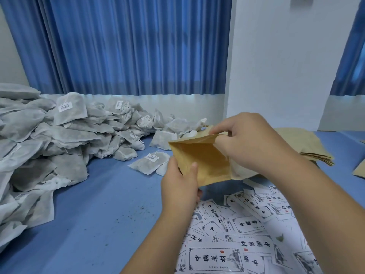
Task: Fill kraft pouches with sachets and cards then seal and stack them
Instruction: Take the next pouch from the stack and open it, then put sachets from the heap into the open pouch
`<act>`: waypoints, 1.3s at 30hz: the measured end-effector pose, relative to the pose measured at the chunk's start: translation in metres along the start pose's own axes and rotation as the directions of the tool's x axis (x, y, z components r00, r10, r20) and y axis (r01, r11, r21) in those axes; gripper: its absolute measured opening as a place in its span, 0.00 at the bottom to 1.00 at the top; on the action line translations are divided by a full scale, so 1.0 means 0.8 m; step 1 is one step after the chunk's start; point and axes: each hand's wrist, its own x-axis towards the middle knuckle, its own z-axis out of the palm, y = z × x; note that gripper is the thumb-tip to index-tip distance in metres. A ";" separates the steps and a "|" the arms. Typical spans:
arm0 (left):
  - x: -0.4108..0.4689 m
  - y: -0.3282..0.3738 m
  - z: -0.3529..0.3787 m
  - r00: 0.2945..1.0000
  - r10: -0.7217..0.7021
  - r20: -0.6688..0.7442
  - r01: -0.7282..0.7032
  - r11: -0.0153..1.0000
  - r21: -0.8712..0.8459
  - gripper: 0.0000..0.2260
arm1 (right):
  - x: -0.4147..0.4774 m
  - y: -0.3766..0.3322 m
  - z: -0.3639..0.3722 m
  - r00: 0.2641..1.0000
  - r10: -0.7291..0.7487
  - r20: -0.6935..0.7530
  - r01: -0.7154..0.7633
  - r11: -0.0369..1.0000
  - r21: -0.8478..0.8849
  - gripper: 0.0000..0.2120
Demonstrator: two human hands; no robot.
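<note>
Left hand [178, 182] pinches the kraft pouch [199, 157] by its lower corner, centre frame; right hand [246, 139] grips the mouth edge at the pouch's right, apparently opening it. Mouth runs upper-left to right. Sachets [59, 133] lie left, nearer the left hand; cards [237, 234] below; bare table [98, 204] between.

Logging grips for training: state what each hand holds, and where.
Both hold one kraft pouch: left hand pinches its bottom corner, right hand grips the open top edge.
</note>
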 end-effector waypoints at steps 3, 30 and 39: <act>0.003 0.004 -0.004 0.999 -0.038 -0.036 0.035 0.998 -0.061 0.07 | 0.001 0.001 -0.002 0.999 0.010 -0.030 -0.009 1.000 0.023 0.13; 0.156 -0.021 -0.055 0.893 -0.134 0.429 -0.365 0.342 0.866 0.38 | 0.012 0.041 0.006 0.988 0.156 0.017 -0.155 0.988 -0.010 0.13; 0.076 0.012 -0.077 0.903 0.140 0.406 -0.395 0.643 0.656 0.15 | 0.007 0.040 0.009 0.987 0.152 0.056 -0.151 0.988 -0.015 0.13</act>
